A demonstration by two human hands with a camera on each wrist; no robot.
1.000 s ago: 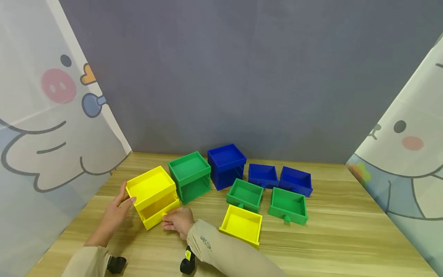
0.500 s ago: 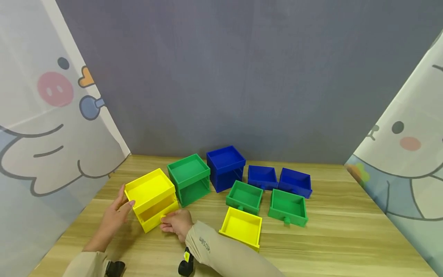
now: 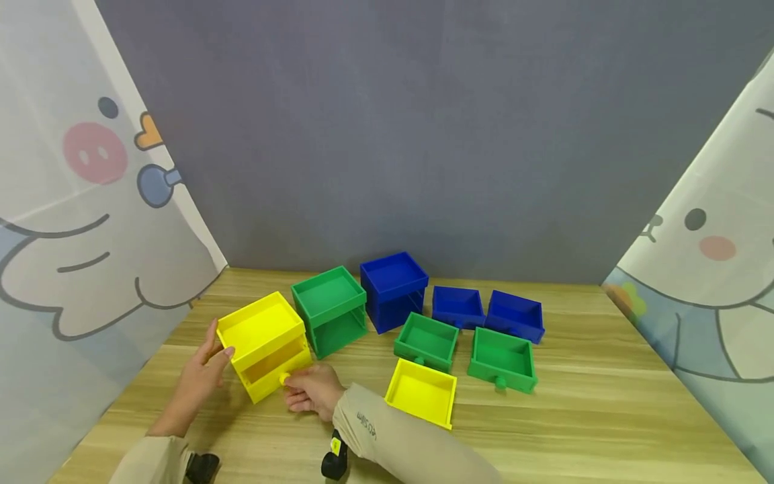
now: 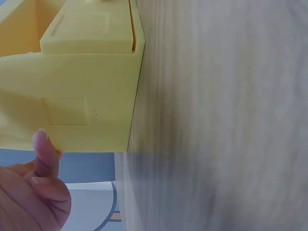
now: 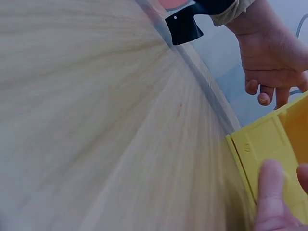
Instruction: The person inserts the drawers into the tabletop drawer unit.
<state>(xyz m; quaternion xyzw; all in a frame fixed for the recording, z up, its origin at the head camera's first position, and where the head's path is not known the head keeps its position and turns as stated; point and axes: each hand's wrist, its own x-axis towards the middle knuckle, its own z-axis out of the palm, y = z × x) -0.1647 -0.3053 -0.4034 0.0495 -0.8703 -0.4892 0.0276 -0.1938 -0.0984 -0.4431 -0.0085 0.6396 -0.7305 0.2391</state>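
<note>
A yellow cabinet (image 3: 261, 329) stands on the table at the left, angled toward me. Its upper slot is open, and a drawer (image 3: 266, 388) with a round knob (image 3: 284, 379) fills the lower slot. My left hand (image 3: 198, 376) rests against the cabinet's left side, fingertips touching it; in the left wrist view a fingertip (image 4: 42, 137) meets that side wall. At the knob is my right hand (image 3: 317, 391), its fingertips just beside it. The right wrist view shows thumb and finger apart before the drawer front. A second yellow drawer (image 3: 421, 393) lies right of my right forearm.
Behind the yellow cabinet stand a green cabinet (image 3: 329, 309) and a blue cabinet (image 3: 394, 289), both without drawers. Right of them lie two green drawers (image 3: 426, 343) and two blue drawers (image 3: 457, 308). A grey wall (image 3: 417, 134) rises behind; printed panels stand at both sides.
My right hand has drawn back slightly to the right from the knob, which shows more fully now. My left hand stays against the cabinet. The head view has shifted a little.
</note>
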